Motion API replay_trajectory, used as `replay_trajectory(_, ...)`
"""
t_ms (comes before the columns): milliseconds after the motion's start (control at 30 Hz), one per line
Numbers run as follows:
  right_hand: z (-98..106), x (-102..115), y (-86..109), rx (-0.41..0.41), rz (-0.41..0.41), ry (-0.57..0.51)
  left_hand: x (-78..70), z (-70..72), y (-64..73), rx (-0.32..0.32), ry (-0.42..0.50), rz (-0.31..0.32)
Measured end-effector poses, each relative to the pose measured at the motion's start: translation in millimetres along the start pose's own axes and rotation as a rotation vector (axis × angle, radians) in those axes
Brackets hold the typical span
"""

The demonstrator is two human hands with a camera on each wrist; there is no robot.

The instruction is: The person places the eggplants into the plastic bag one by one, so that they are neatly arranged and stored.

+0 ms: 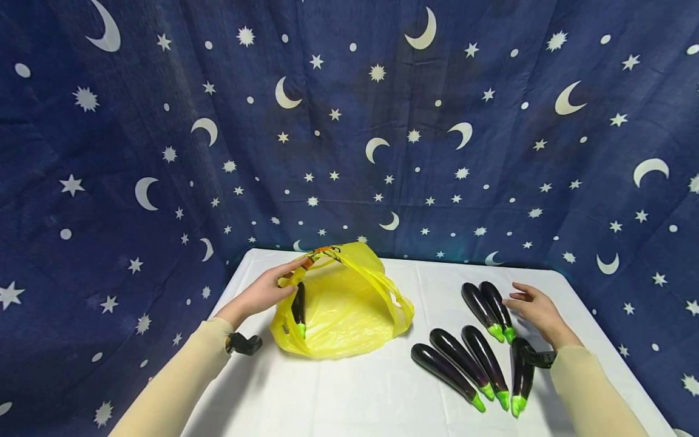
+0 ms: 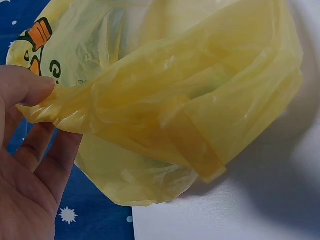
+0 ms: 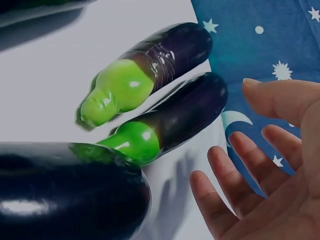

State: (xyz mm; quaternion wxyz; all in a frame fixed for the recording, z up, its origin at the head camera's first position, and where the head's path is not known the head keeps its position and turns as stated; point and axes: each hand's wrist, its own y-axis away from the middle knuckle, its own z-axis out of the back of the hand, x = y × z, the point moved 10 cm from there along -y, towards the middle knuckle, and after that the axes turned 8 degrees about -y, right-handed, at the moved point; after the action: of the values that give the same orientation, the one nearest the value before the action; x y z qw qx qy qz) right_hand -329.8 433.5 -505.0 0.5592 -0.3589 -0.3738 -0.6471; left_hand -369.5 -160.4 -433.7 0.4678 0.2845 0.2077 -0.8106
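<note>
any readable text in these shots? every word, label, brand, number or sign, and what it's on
Readable text: none.
Yellow bag: orange-and-black print and a black curl, apparently artwork; a tiny mark near them is too small to read.
Eggplants: no lettering visible.
Black wrist devices: any markings too small to make out.
Backdrop: pattern only, no lettering visible.

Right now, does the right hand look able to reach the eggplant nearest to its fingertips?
Probably yes. The right hand holds nothing and is close beside that eggplant, and nothing visible stands between them.
</note>
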Motion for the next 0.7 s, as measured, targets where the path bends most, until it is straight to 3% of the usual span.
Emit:
replay_trajectory(333, -4.6, -11.1, -6.2, 0.057, -0.079, -0.001, -1.0, -0.7, 0.9, -0.003, 0.007, 0.004)
replay_trajectory(700, -8.7, -18.0, -15.9, 0.105, -0.094, -0.026, -2.4, -0.6, 0.1, 0.004, 0.013, -0.001)
